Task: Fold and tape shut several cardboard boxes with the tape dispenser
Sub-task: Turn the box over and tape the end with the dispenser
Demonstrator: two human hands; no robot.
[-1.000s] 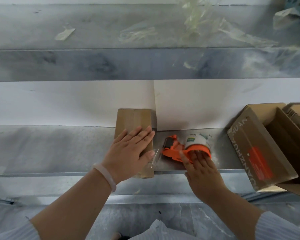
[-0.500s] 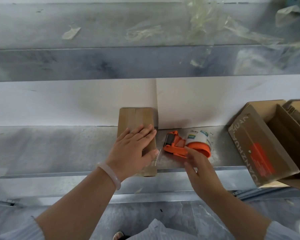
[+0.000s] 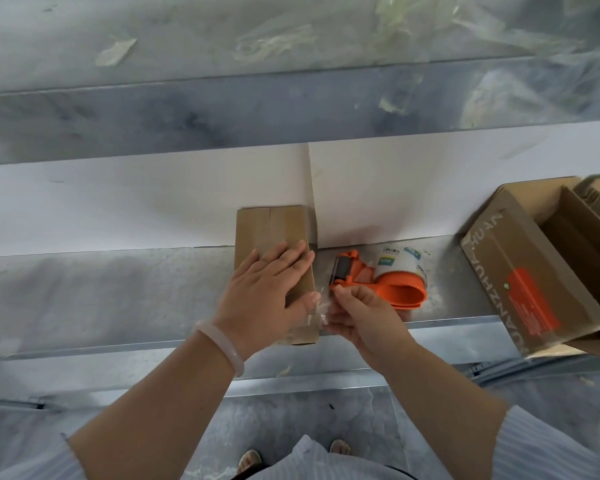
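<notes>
A small closed cardboard box [image 3: 269, 226] lies on the metal shelf, taped along its top seam. My left hand [image 3: 267, 292] lies flat on the box's near half, fingers straight. The orange tape dispenser [image 3: 388, 285] with its roll of tape lies on its side just right of the box. My right hand [image 3: 359, 313] is between the box and the dispenser, with curled fingers pinching the loose clear tape end [image 3: 321, 306] that hangs off the box's right edge.
A large open printed carton [image 3: 530, 271] with more cardboard inside stands at the right. White paper sheets [image 3: 136, 202] cover the back of the shelf. Scraps of used tape [image 3: 115, 51] litter the higher ledge behind. The shelf's front edge [image 3: 118, 348] runs just below the box.
My right hand let go of the dispenser, moved left and took hold of the loose tape at the box's right edge. My left hand stayed flat on the box.
</notes>
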